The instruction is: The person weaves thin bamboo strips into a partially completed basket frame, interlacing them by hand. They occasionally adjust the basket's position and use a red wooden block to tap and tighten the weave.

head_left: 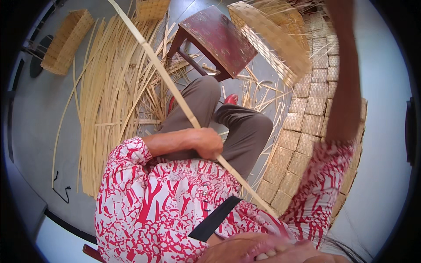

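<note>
My left hand is closed around a long, pale bamboo strip in front of my lap. The strip slants from the upper left edge, through the fist, down to my right side, where its lower end meets the patterned sleeve. My right forearm is raised straight up along the right, slightly blurred. Its hand lies beyond the top edge, so whatever it holds is hidden. Below the left fist are my bent knees in brown trousers.
Many loose bamboo strips cover the floor on the left. A worn dark-red stool stands ahead. Woven baskets sit far left and behind the stool; a large woven piece leans beside it. Stacked woven blocks line my right.
</note>
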Tool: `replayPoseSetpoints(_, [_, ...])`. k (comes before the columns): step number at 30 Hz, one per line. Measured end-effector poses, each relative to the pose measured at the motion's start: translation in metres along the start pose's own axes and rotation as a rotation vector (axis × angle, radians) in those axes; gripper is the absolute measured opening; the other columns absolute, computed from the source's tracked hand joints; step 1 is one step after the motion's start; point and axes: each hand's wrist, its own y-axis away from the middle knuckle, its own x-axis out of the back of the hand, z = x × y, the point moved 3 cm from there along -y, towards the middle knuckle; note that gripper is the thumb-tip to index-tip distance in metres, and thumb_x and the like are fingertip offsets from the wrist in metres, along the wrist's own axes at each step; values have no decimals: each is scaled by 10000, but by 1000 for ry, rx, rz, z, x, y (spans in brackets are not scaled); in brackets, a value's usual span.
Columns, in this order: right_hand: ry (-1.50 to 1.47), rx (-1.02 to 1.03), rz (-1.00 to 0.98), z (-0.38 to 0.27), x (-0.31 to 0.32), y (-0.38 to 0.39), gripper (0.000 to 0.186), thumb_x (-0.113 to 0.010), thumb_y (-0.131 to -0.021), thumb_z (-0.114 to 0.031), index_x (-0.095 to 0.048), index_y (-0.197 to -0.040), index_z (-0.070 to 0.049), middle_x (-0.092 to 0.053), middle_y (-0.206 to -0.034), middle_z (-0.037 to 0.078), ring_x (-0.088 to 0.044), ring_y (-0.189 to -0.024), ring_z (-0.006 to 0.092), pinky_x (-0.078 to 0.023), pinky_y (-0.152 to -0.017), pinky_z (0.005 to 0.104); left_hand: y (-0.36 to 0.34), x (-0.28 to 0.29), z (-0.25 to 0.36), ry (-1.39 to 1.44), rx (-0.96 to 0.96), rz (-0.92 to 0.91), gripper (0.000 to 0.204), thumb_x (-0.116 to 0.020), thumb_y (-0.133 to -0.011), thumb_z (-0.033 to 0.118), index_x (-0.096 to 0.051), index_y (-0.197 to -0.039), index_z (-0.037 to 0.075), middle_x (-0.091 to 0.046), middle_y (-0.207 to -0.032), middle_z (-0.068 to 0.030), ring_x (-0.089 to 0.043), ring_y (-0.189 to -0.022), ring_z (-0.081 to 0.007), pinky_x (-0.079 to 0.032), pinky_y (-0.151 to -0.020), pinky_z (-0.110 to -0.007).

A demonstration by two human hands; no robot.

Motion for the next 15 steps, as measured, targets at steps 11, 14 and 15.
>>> replayPoseSetpoints(11, [-295, -581, -297, -241, -245, 6, 139, -598, -848, -102, -676, -924, -16, -690, -950, 187, -704, -908, 372, -577, -760, 474, -12, 20, -26, 120, -89, 744, 242, -668, -871, 253, -655, -997, 47, -650, -1004, -187, -624, -1004, -374, -456, -900, -483])
replayPoseSetpoints(14, [-383, -634, -246, -263, -254, 4, 145, -587, -878, -123, -677, -940, -27, -688, -974, 188, -694, -931, 375, -562, -769, 487, 11, 65, -27, 109, -38, 969, 309, -678, -877, 244, -632, -1121, 60, -627, -1106, -190, -574, -1120, -315, -412, -992, -433])
replayPoseSetpoints(15, [-399, -643, -231, -269, -255, 1, 149, -581, -887, -130, -676, -946, -31, -688, -976, 189, -692, -932, 374, -558, -773, 491, 8, 63, -49, 134, -37, 1011, 354, -682, -881, 243, -617, -1181, 66, -615, -1149, -191, -550, -1161, -295, -400, -1017, -416])
